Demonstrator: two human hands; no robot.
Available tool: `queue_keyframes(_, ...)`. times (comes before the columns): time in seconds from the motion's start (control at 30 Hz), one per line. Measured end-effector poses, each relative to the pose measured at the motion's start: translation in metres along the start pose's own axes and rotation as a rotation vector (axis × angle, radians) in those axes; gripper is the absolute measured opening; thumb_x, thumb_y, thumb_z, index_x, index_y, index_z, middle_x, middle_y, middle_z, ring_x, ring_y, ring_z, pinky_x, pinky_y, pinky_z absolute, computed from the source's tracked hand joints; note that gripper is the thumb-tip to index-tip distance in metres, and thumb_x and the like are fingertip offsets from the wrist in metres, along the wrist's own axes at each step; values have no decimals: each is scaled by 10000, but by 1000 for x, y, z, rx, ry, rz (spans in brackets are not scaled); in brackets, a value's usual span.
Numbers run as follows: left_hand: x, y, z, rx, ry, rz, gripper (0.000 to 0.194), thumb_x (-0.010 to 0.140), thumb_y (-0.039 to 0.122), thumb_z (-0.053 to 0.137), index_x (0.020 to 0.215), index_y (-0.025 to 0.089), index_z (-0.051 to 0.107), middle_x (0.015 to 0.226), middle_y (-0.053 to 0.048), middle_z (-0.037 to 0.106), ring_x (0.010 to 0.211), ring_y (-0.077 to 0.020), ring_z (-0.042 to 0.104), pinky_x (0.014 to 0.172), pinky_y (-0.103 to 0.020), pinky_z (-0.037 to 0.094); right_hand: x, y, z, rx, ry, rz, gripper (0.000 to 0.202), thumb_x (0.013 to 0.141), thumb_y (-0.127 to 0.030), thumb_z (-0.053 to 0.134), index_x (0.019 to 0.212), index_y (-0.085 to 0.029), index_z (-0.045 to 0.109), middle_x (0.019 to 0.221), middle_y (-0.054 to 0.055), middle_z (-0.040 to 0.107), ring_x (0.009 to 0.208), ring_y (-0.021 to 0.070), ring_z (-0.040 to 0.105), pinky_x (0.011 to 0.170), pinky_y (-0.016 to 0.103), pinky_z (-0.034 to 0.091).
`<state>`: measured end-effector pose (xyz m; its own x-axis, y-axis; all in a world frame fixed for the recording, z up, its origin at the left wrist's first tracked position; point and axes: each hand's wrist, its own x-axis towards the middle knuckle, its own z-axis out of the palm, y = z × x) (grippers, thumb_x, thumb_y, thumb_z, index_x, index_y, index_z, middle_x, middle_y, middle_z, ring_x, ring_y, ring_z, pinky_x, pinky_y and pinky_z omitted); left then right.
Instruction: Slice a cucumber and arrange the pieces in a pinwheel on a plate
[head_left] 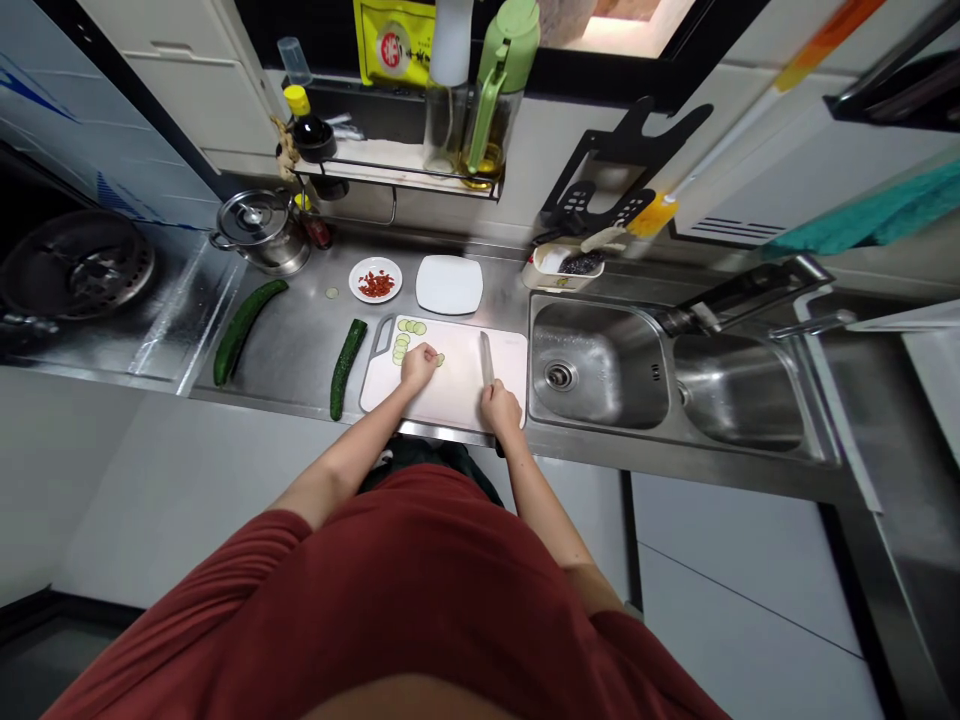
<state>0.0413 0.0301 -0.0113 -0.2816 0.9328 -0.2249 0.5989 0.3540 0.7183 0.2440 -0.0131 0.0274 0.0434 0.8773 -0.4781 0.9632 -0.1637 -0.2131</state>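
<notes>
On a white cutting board, my right hand grips a kitchen knife by its handle, the blade pointing away from me. My left hand is over the board's left half, its fingers pinched together at a thin cucumber slice. More cucumber slices lie in overlapping rows just beyond and left of that hand. Beside the board's left edge lies a cut cucumber. A longer whole cucumber rests farther left on the steel counter.
Behind the board stand an empty white plate and a small plate of chopped red pieces. A lidded pot is at the back left. To the right is a double sink with a faucet. Bottles stand on a rack above.
</notes>
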Motion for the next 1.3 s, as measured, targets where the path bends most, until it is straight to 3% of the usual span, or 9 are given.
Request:
queue_keyframes(0.3, -18, -23, -25, -51, 50, -30, 120, 762, 281, 655, 840, 191, 647, 796, -6, 682, 724, -119, 609, 690, -217, 466, -1, 0, -1, -2, -8, -14, 391, 1008, -340, 229, 1229, -163, 499, 1027, 136, 658, 950, 234, 624, 783, 304, 418)
queue_keyframes(0.6, -13, -61, -54, 88, 165, -80, 117, 763, 242, 591, 853, 209, 659, 808, -11, 692, 738, -130, 615, 707, -220, 445, -1, -2, 1, -16, 19, -19, 365, 1003, -320, 248, 1206, -163, 508, 1012, 136, 665, 939, 246, 632, 773, 309, 420)
queue_keyframes(1.03, -17, -56, -61, 284, 145, -85, 191, 815, 224, 533, 976, 245, 634, 880, -29, 702, 813, -172, 620, 713, -245, 399, 1, 1, 3, -25, 15, -28, 378, 1007, -325, 235, 1228, -154, 489, 1020, 144, 660, 943, 239, 629, 780, 308, 417)
queue_keyframes(1.3, -15, -59, -61, 358, 133, -65, 177, 845, 260, 518, 920, 215, 672, 983, -61, 700, 855, -179, 614, 733, -253, 405, 1, 0, 3, -13, 17, -21, 366, 1005, -326, 256, 1210, -152, 505, 1009, 141, 661, 937, 235, 628, 780, 306, 416)
